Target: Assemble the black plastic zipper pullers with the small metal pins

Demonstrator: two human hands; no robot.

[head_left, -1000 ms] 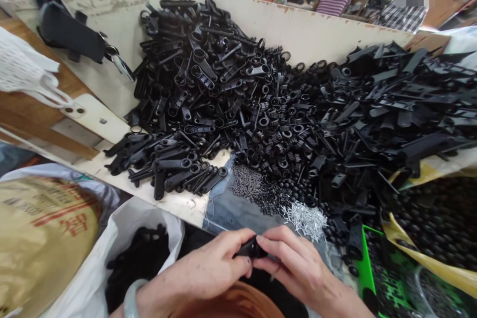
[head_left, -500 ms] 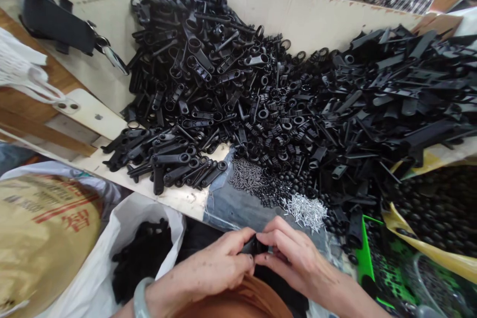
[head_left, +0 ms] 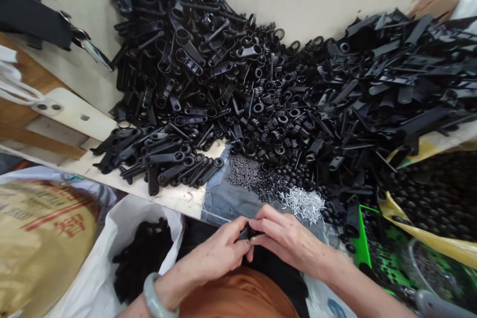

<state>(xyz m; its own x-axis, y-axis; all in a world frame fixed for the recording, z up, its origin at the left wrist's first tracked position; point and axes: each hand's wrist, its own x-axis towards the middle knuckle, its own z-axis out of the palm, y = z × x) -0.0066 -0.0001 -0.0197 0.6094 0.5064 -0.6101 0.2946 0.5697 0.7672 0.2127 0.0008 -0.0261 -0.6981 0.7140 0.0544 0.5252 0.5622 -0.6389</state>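
Observation:
My left hand (head_left: 216, 256) and my right hand (head_left: 286, 238) meet at the table's near edge, both pinching one small black plastic part (head_left: 246, 232) between their fingertips. A pale bangle (head_left: 151, 295) circles my left wrist. Just beyond the hands lie a heap of small silver pins (head_left: 303, 203) and a patch of tiny dark screws (head_left: 244, 174). Behind those spreads a large pile of black plastic levers (head_left: 179, 69) and black rings (head_left: 276, 124).
Long flat black pieces (head_left: 402, 84) fill the right side. A white bag of black parts (head_left: 141, 253) stands below left, next to a tan sack (head_left: 40, 238). A green crate (head_left: 372, 253) and yellow bag of black beads (head_left: 439, 198) sit at right. A cardboard wall (head_left: 309, 2) bounds the back.
The view has tilted downward, so the piles sit higher in frame. Both hands stay together on the small black part, fingers shifting slightly around it.

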